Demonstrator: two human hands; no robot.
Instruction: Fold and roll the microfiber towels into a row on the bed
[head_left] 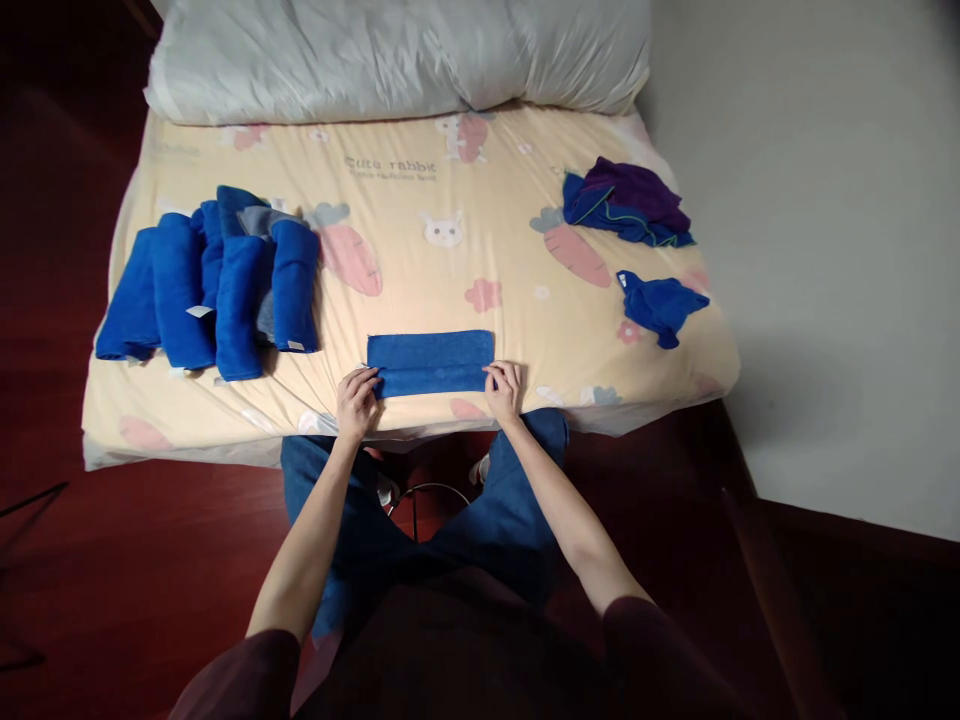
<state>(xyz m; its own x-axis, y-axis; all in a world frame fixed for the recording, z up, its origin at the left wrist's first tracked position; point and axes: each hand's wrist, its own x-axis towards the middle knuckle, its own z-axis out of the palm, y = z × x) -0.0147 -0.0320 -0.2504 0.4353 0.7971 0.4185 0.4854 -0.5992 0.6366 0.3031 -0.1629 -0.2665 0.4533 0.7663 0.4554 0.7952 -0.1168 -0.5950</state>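
A blue towel (431, 360), folded into a long flat strip, lies near the front edge of the bed (420, 250). My left hand (356, 400) pinches its near left corner with closed fingers. My right hand (504, 388) grips the near right corner the same way. Both hands rest on the yellow sheet, and the towel's near edge looks slightly rolled or doubled between them.
Several rolled blue towels (217, 285) are stacked at the bed's left side. A loose blue and purple cloth heap (630, 205) and a crumpled blue cloth (664, 305) lie at the right. A white pillow (397, 55) spans the head. Dark red floor surrounds my legs.
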